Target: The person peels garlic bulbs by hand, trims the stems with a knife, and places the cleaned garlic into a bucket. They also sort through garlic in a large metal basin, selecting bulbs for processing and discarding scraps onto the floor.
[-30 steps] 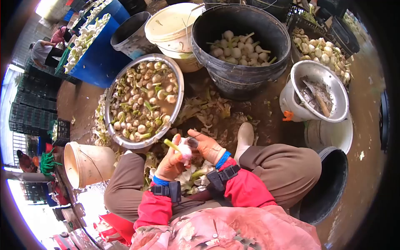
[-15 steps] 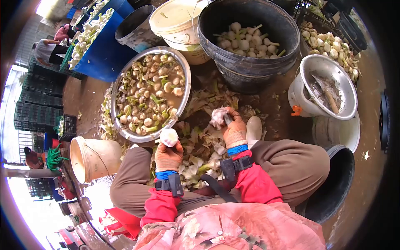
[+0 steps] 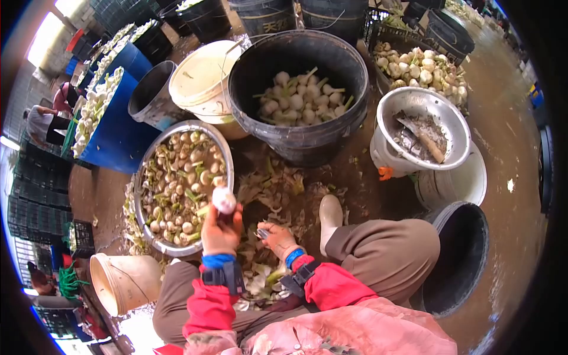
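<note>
A pale garlic bulb (image 3: pixel 224 200) is pinched in the raised fingers of my left hand (image 3: pixel 221 232), over the right rim of a metal basin (image 3: pixel 231 177) full of bulbs in water. My right hand (image 3: pixel 277 238), in an orange glove, is closed on a small tool (image 3: pixel 262 234) with a metallic look; its shape is mostly hidden. Below both hands lie peeled garlic skins and leaves (image 3: pixel 260 275). A big black bucket (image 3: pixel 296 139) ahead holds trimmed bulbs with short green stems.
A white bucket (image 3: pixel 105 284) lies tipped at left. At right stand a metal bowl with a blade in it (image 3: pixel 467 145) on a bucket, and a black tub (image 3: pixel 467 260). Behind are a crate of garlic (image 3: pixel 426 74) and blue containers (image 3: pixel 118 142). Two people work at far left.
The view has tilted up and shifted. My left hand has raised its bulb toward the basin. The peeled layers that were in my right hand are gone from it, and the tool remains.
</note>
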`<state>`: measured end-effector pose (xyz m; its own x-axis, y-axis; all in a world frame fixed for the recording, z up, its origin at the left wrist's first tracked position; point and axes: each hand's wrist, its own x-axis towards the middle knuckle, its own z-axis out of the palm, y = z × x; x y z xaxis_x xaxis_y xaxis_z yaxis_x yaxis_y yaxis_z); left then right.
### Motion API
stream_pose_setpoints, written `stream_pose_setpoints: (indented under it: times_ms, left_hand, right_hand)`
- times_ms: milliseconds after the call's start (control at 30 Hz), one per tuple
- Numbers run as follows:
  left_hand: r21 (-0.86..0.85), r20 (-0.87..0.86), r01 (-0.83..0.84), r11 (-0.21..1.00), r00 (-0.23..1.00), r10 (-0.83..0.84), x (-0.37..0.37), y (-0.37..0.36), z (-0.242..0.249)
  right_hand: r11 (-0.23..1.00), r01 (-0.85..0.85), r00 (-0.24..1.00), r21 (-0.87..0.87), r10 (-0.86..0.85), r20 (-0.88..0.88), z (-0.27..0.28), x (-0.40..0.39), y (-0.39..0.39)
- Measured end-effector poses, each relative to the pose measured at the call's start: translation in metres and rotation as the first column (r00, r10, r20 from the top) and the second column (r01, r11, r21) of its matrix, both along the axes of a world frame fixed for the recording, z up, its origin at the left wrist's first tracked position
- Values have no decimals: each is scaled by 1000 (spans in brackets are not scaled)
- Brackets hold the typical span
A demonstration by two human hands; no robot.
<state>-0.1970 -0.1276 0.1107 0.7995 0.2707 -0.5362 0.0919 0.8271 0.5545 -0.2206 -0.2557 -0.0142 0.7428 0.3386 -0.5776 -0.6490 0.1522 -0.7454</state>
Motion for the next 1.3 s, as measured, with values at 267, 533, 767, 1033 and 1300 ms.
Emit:
stream_pose_setpoints:
  times_ms: [267, 533, 767, 1033, 1300]
  left_hand:
    - [484, 352, 248, 839, 823, -446, 104, -12, 89]
    - [694, -358, 512, 507, 855, -374, 38, 27, -56]
    - [675, -738, 707, -209, 648, -191, 178, 149, -103]
    - [594, -790, 804, -15, 580, -200, 169, 142, -81]
    - [371, -117, 236, 898, 971, -207, 3, 73, -33]
  right_hand:
    - [964, -187, 982, -189, 182, -44, -23, 9, -8]
    - [914, -359, 885, -190, 398, 242, -20, 9, -14]
    - [898, -432, 860, -81, 437, 264, -15, 6, -8]
    - [873, -429, 900, -234, 436, -24, -7, 19, -8]
    - [998, -55, 962, -7, 55, 267, 20, 16, 12]
